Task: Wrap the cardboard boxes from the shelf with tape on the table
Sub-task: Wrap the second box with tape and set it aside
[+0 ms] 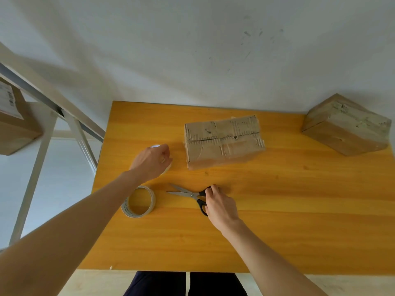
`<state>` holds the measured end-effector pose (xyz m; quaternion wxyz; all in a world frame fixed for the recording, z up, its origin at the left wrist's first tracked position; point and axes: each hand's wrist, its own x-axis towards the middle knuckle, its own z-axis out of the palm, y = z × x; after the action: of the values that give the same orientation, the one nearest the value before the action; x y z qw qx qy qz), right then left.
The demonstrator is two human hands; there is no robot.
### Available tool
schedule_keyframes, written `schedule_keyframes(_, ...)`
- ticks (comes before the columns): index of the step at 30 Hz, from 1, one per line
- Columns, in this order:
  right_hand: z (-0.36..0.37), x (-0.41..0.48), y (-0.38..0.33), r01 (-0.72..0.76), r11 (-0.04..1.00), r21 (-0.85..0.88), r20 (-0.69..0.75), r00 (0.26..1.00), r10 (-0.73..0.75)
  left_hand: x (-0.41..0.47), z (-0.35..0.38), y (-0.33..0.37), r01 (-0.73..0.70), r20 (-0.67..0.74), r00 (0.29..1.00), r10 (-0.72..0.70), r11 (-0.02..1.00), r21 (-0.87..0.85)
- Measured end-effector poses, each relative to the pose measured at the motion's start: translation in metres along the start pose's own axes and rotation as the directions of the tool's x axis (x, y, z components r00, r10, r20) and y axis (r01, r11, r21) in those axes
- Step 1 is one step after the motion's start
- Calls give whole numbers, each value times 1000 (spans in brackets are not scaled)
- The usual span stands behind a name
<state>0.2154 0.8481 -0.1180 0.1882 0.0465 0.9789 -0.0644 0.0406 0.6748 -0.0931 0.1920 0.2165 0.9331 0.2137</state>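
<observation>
A worn cardboard box with torn old tape lies on the yellow wooden table, toward the back. My left hand is just left of it, fingers curled over a pale roll of tape that it mostly hides. A second roll of clear tape lies flat near my left forearm. My right hand grips the black handles of the scissors, which lie on the table with their blades apart, pointing left.
Another cardboard box sits at the table's back right corner, turned at an angle. A white metal shelf stands to the left and holds a labelled box. A white wall runs behind the table.
</observation>
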Motion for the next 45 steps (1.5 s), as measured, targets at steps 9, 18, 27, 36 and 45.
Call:
schedule_keyframes(9, 3, 1, -2, -3, 998, -59, -45, 999, 0, 1, 11, -3, -12, -127, 992, 21, 998, 66)
schedule_keyframes(18, -22, 6, 5, 252, 965, -68, -395, 882, -258, 5, 9, -9, 66, -66, 996, -59, 993, 98)
schedule_keyframes(27, -80, 45, 17, 363, 932, -6, -632, 721, -285, -2, 8, -4, 141, -13, 990, -141, 980, 138)
schedule_keyframes(36, -110, 76, 36, 228, 972, -50, -274, 933, -233, -10, 1, 103, -187, -494, 866, 82, 968, -168)
schedule_keyframes(45, -108, 80, 55, 207, 977, -50, -185, 959, -213, 22, 28, 106, -117, -194, 967, 168, 961, 249)
